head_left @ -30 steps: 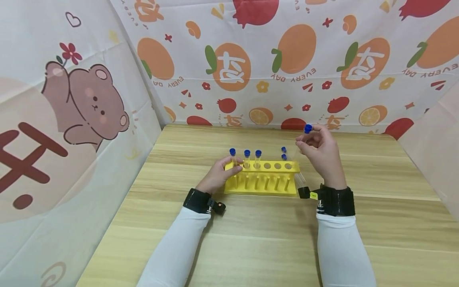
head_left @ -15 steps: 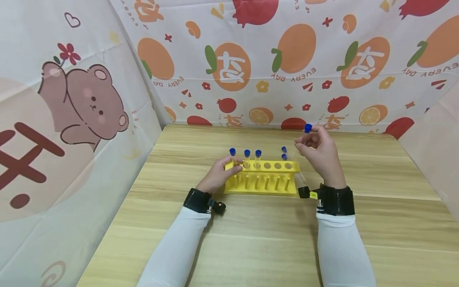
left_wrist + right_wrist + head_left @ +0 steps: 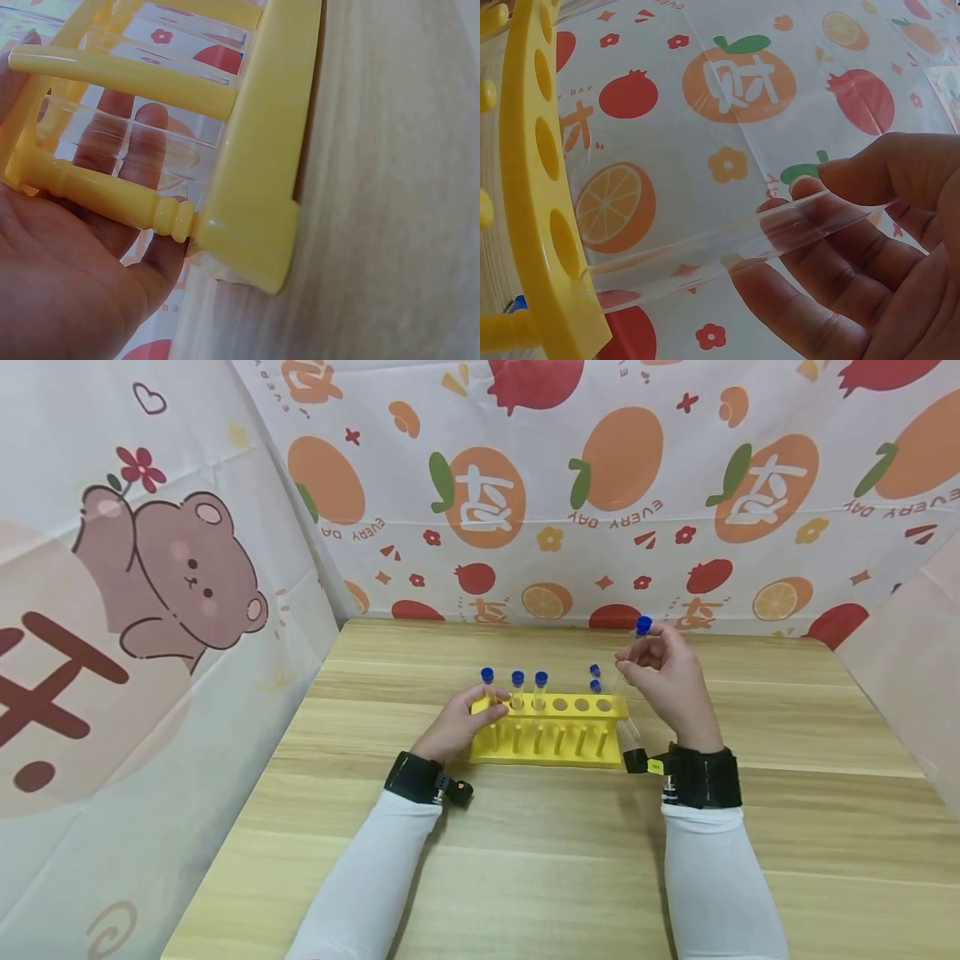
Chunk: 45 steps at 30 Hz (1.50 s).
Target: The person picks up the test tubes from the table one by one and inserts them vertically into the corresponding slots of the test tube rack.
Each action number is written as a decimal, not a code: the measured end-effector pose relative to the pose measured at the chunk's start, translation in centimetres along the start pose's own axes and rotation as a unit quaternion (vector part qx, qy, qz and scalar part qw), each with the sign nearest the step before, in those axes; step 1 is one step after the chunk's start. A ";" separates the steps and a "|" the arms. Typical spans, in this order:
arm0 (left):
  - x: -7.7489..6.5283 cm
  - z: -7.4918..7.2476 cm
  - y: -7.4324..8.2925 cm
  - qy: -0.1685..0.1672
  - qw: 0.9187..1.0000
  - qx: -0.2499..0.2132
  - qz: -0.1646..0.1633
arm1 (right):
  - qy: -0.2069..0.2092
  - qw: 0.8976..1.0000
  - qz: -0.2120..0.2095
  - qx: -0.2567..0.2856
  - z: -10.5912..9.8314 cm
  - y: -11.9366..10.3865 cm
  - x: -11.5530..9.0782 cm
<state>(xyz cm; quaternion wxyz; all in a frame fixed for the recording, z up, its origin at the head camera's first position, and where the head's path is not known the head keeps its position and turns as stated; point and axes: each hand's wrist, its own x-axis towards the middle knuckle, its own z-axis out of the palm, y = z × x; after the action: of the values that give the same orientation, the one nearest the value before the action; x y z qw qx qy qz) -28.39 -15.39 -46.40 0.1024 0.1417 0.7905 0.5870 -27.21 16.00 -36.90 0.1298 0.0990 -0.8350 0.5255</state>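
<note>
A yellow test tube rack (image 3: 551,753) stands on the table. My left hand (image 3: 460,724) grips its left end; in the left wrist view, the fingers curl around a turned yellow post (image 3: 112,196). Three blue-capped test tubes (image 3: 539,695) stand in the rack's left holes. With its thumb and fingers, my right hand (image 3: 671,683) pinches a clear test tube (image 3: 697,261) under its blue cap (image 3: 643,625). The tube slants, its lower end close to the outermost hole at the rack's right end. Whether it touches the rack, I cannot tell.
Two more blue caps (image 3: 596,686) show behind the rack, on tubes lying on the wooden table (image 3: 540,860). Clear tube ends (image 3: 632,733) stick out by the rack's right end. A fruit-print cloth (image 3: 551,485) hangs behind the table, and a bear-print cloth (image 3: 187,568) hangs left.
My right hand has drifted very slightly left with the tube. The left hand and the rack look unmoved; the head view has shifted a little.
</note>
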 end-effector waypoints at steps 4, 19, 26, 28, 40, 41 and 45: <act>0.1 0.0 0.0 0.001 1.000 0.003 0.001 | -0.001 1.000 -0.006 0.002 0.0 0.1 0.1; 0.4 0.0 -0.2 -0.005 1.000 -0.011 -0.013 | -0.009 1.000 0.001 -0.005 0.0 0.2 0.3; 0.4 0.0 -0.1 -0.003 1.000 -0.013 -0.016 | -0.012 1.000 0.003 -0.010 0.0 0.3 0.4; 0.4 0.0 -0.1 -0.003 1.000 -0.013 -0.011 | -0.012 1.000 0.001 -0.008 0.0 0.3 0.4; 0.1 0.0 -0.1 0.001 1.000 -0.009 0.004 | -0.018 1.000 0.004 -0.006 0.0 0.4 0.3; 0.1 0.0 -0.1 0.001 1.000 -0.009 0.003 | -0.019 1.000 0.008 -0.007 0.0 0.4 0.3; 0.0 0.0 0.1 -0.001 1.000 -0.009 0.002 | -0.024 0.999 0.020 -0.009 0.0 0.5 0.3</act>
<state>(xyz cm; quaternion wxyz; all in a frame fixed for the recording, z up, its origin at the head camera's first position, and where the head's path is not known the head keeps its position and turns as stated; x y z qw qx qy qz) -28.32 -15.34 -46.33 0.1032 0.1430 0.7849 0.5940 -27.63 16.19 -37.20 0.0998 0.0939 -0.8444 0.5180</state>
